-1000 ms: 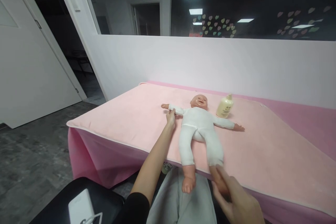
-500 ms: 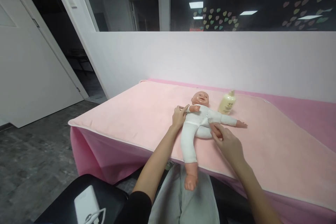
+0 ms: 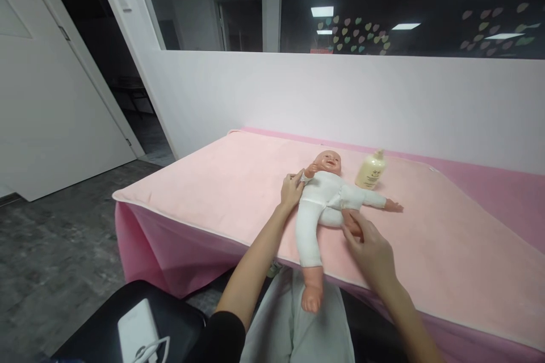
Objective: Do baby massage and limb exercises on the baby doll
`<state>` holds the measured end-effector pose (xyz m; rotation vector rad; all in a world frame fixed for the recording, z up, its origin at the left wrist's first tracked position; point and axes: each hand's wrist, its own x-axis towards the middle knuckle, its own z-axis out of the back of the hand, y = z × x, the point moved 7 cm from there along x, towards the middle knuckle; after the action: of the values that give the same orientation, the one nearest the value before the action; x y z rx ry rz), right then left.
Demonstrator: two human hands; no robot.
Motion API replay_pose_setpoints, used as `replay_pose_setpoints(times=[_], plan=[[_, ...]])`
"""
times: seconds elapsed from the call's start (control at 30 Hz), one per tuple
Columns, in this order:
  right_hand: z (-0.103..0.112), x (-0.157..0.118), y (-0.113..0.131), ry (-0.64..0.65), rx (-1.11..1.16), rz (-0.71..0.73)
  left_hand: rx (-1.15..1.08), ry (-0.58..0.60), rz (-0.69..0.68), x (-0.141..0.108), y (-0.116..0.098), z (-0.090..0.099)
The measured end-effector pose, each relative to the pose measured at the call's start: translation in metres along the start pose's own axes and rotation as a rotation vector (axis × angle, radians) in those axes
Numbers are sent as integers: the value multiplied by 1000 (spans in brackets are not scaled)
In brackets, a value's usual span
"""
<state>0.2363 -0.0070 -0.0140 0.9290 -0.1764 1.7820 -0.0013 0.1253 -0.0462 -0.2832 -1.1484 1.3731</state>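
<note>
A baby doll with a white cloth body lies on its back on the pink-covered table. Its head points to the far side, and one leg hangs over the near edge above my lap. My left hand is closed on the doll's arm at the left, by the sleeve. Further right, my right hand grips the foot of the doll's other leg, which is bent to the side. The doll's other arm stretches out to the right. Just behind that arm stands a pale yellow pump bottle.
On a black chair at the lower left lies a white device with a cable. A white wall with a window above it rises behind the table. The door stands at the left.
The doll's arm in my left hand has swung up, so its small hand is now beside its chin instead of over its chest. My right hand still grips the foot, slightly lower in view.
</note>
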Motion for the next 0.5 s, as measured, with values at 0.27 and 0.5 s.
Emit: replay_pose_setpoints(times=[0.27,0.5], plan=[[14,-41,18,-66,-26,101,-212,-54,103,2,13,-1],[27,-73,28,-15,-61,162,-586,-155,277,1,32,-5]])
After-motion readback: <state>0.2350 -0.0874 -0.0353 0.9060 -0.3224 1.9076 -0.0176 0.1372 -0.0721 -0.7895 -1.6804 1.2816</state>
